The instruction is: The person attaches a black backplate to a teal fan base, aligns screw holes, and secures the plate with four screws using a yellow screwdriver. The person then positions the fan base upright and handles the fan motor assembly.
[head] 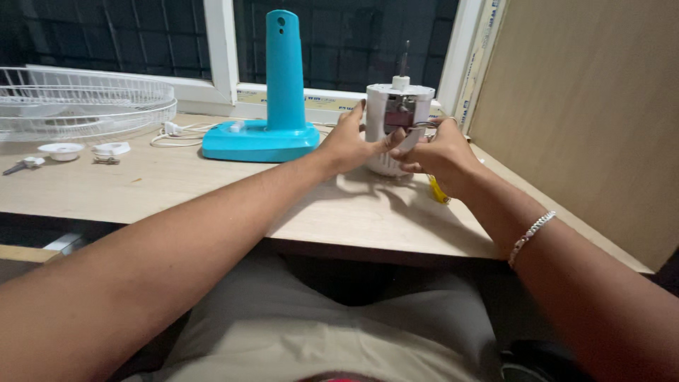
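Left hand (pixel 346 141) grips the side of the white cylindrical plastic fan motor housing (pixel 393 113), upright near the desk's (pixel 212 191) far right edge. Right hand (pixel 435 152) pinches a small part against its front. Turquoise plastic fan stand (pixel 272 120) stands just left; white wire fan guard (pixel 78 102) at far left corner.

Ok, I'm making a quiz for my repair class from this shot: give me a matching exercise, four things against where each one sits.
Things:
1. fan motor
2. turquoise stand
3. wire fan guard
4. yellow tool

Places:
A. far left end of the desk
B. under the right hand
C. between both hands, with the left hand on its side
D. mid-desk, by the window

Pairs: 1-C, 2-D, 3-A, 4-B
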